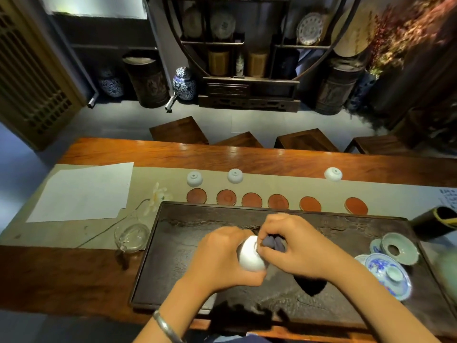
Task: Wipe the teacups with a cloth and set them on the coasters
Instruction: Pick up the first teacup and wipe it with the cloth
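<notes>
Over the dark carved tea tray [173,256]: left hand [217,258] wrapped around a white teacup [249,254], fingers curled under and behind its bowl, cup tipped on its side with the mouth turned toward the right hand. Silver bangle [164,326] on the left wrist. Right hand [299,248] pinching a dark blue cloth [274,243], fingers bunched tight around the folds, cloth pushed right up against the cup's rim. Both hands close together, touching at the cup, held above the middle of the tray.

Beyond the tray, on the beige table runner [158,174]: six round reddish coasters [251,200] in a row along the tray's far edge, all bare. Farther back on the runner, three more white teacups upside down, feet up: one far left [194,178], one just right of it [235,175], one well apart to the right [333,174]. None on a coaster.

At the tray's right end: a pale green strainer holder [399,247] with a hole in its centre, and beside it a blue-and-white lidded gaiwan on its saucer [388,274]. Off the tray's left edge, a clear glass pitcher [131,237] on the runner, a white flower [158,198] just behind it, white sheets of paper [84,191] farther left. Dark cylindrical container [432,222] lying at the far right. All of it on a long polished wooden table [247,157].
</notes>
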